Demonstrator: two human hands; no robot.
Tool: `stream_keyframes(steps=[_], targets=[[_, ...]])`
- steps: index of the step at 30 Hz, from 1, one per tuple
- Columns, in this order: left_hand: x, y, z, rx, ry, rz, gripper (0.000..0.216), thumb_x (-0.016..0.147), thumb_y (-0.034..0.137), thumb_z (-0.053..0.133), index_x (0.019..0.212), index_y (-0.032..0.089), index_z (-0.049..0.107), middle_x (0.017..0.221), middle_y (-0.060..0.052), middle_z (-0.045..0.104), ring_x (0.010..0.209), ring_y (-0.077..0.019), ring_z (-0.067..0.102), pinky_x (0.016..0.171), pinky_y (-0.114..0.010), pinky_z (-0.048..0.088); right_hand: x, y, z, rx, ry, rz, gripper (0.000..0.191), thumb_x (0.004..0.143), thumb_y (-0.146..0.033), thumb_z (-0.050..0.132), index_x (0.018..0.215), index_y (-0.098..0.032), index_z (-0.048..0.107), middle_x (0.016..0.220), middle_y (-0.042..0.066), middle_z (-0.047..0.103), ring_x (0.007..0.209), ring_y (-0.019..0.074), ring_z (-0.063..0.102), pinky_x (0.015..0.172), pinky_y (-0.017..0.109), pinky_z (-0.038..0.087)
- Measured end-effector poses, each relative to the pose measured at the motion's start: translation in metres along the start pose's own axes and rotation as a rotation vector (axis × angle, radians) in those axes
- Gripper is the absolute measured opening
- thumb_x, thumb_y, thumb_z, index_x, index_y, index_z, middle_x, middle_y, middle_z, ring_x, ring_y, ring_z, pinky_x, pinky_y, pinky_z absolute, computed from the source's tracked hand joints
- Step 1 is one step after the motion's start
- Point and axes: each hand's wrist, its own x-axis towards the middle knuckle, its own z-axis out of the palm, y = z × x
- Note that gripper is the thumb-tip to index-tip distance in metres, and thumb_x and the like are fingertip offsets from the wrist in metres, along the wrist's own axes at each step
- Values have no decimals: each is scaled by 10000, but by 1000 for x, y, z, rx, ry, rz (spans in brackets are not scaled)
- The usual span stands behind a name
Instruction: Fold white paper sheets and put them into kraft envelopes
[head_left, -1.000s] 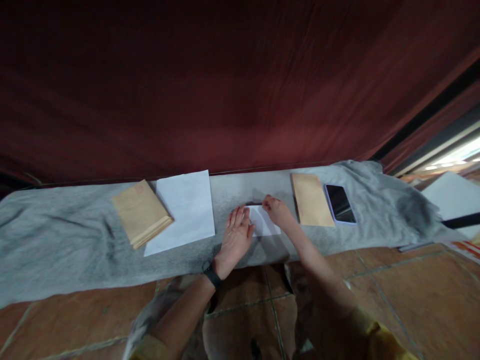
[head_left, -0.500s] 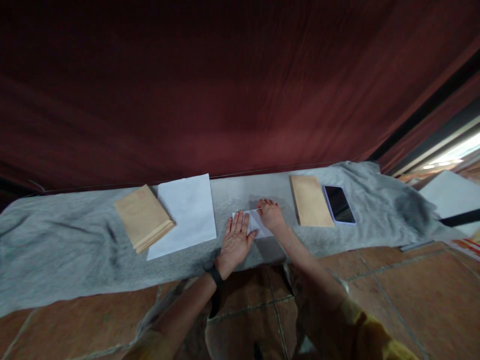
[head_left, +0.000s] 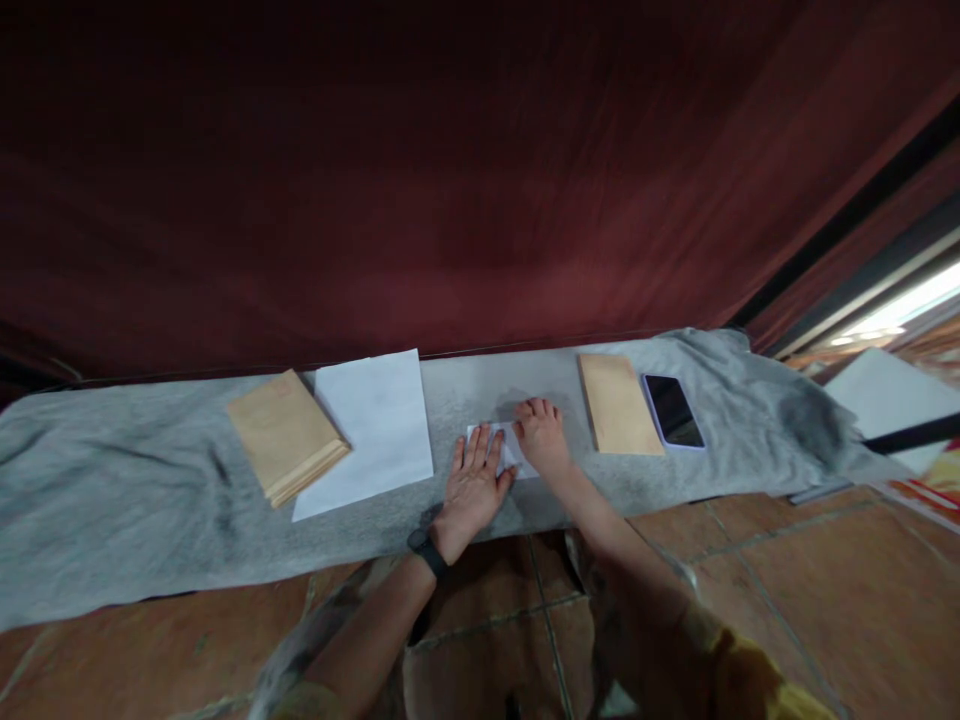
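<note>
A small folded sheet of white paper (head_left: pixel 510 455) lies on the grey cloth in front of me, partly covered by both hands. My left hand (head_left: pixel 472 488) is spread flat on its left part, fingers stretched out. At the paper's far right edge, my right hand (head_left: pixel 543 436) has its fingers curled and pressed together on the paper; the fingertips are partly hidden. A dark watch is on my left wrist.
To the left, a stack of brown envelopes (head_left: pixel 286 432) overlaps larger white sheets (head_left: pixel 379 430). On the right lie another brown envelope (head_left: pixel 619 405) and a phone (head_left: pixel 675 411). Grey cloth (head_left: pixel 127 480) covers the narrow surface; a dark red fabric wall (head_left: pixel 465 200) rises behind it.
The raised edge of the paper under my right hand now lies lower and flatter. My right hand has shifted slightly, while my left hand stays flat on the paper.
</note>
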Motion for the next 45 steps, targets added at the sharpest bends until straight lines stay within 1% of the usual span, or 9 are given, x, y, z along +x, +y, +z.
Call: stream_keyframes(steps=[8, 18, 21, 24, 28, 32, 35, 41, 45], targets=[[3, 1, 15, 54, -15, -27, 580, 961, 206, 398, 1516, 40, 381, 1597, -201, 333, 1512, -303, 257, 1239, -509, 222, -21, -22, 35, 212, 40, -324, 424, 1052, -300, 372, 1394, -139, 565, 1470, 126, 548, 1383, 222, 472, 1187, 434, 351], [3, 6, 7, 14, 67, -65, 582, 971, 292, 442, 1509, 71, 413, 1600, -213, 327, 1499, -325, 292, 1222, -519, 248, 8, 34, 30, 573, -31, -384, 356, 1033, -322, 409, 1173, -207, 715, 1203, 72, 727, 1122, 174, 670, 1005, 346, 537], [3, 5, 10, 7, 79, -67, 581, 969, 295, 445, 1509, 83, 416, 1608, -201, 318, 1505, -317, 280, 1229, -522, 229, 52, 50, 19, 552, -71, -253, 320, 992, -307, 454, 1083, -220, 748, 1094, 58, 761, 1009, 188, 708, 936, 337, 567], [3, 3, 12, 2, 79, -60, 589, 963, 306, 458, 1510, 92, 416, 1609, -192, 320, 1508, -311, 274, 1231, -514, 231, 109, 75, -10, 445, 139, 80, 319, 909, -254, 548, 1168, -175, 716, 1252, 134, 698, 1192, 270, 635, 1094, 441, 466], [3, 2, 13, -4, 91, -53, 591, 961, 311, 463, 1508, 91, 422, 1610, -191, 319, 1508, -316, 271, 1230, -518, 235, 140, 102, -42, 453, 270, 211, 442, 937, -194, 418, 1320, -59, 590, 1398, 246, 568, 1343, 318, 510, 1159, 553, 353], [4, 1, 16, -16, 114, -47, 578, 964, 292, 447, 1504, 88, 425, 1606, -191, 329, 1499, -324, 291, 1217, -533, 260, 93, 83, -18, 579, 124, 124, 346, 978, -265, 424, 1142, -134, 699, 1063, 139, 754, 964, 223, 719, 905, 397, 582], [4, 2, 17, -24, 127, -52, 587, 971, 297, 441, 1514, 79, 404, 1602, -201, 330, 1498, -328, 293, 1214, -539, 264, 48, 58, 19, 778, -131, -116, 363, 999, -364, 460, 1202, -171, 691, 1104, 122, 745, 947, 208, 726, 857, 382, 601], [3, 3, 13, -28, 135, -41, 614, 989, 355, 427, 1528, 66, 372, 1604, -220, 316, 1511, -332, 258, 1208, -542, 271, -4, 37, 42, 463, 185, -10, 436, 953, -197, 491, 1369, -100, 579, 1557, 212, 405, 1470, 312, 350, 1179, 559, 356], [2, 3, 14, 0, 85, -24, 604, 960, 236, 411, 1541, 78, 355, 1616, -206, 294, 1522, -320, 226, 1229, -538, 224, -42, 11, 38, 198, 118, -282, 485, 1022, -265, 421, 1500, -185, 448, 1598, 119, 372, 1490, 248, 325, 1208, 504, 332]])
